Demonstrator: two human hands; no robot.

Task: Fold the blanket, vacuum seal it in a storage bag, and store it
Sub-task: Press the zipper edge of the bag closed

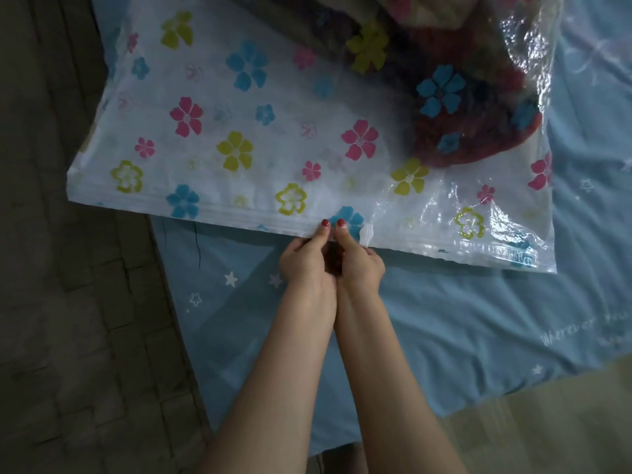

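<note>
A clear plastic storage bag [260,131] printed with pink, blue and yellow-green flowers is laid flat across a blue bed sheet [444,319]; inside it, pushed to the far right end, a dark red and multicoloured blanket [478,107] is seen bunched, its folds blurred by the wrinkled film; the near left part of the bag is seen flat. Along the near edge of the bag a ribbed zip seal [212,213] is run from left to right, and a small white slider clip [366,236] is seated on it just right of the hands.

The seal is pinched by both hands side by side, wrists touching; the left hand [306,258] is closed on the strip with its thumb on top and its fingers curled under; the right hand [362,265] is closed on it in the same way, just beside the clip; both thumbnails are painted red.

The sheet is patterned with white stars and some pale lettering at the right; the bed is set beside a grey-brown tiled floor [68,302] on the left, and a lighter wood-toned floor [547,432] is seen at the lower right; the room is dimly lit.
</note>
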